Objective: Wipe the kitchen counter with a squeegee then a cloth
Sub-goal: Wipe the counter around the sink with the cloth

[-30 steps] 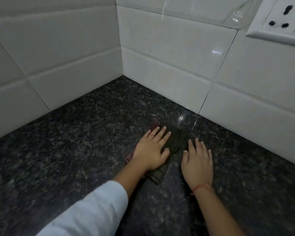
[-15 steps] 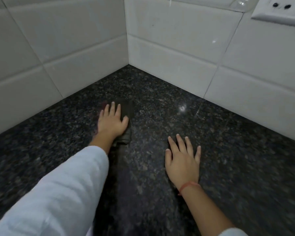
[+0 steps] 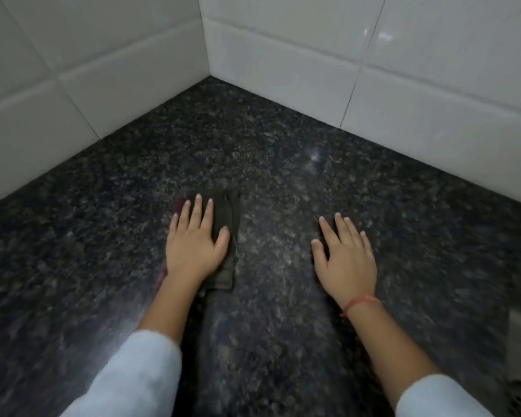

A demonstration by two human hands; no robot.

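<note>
Under the flat, slightly spread fingers [image 3: 196, 212] of the left hand [image 3: 193, 248], a dark cloth [image 3: 226, 218] is pressed onto the granite counter [image 3: 283, 182]. Well apart, the right hand [image 3: 348, 260] is laid empty, fingers splayed.

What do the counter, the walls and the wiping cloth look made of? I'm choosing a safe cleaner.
Counter: probably polished granite, dark speckled grain with a glossy light reflection. Walls: glazed white ceramic tiles, shiny highlights and visible grout lines. Cloth under the left hand: soft dark woven fabric, folded flat; the fibre can't be told.
</note>
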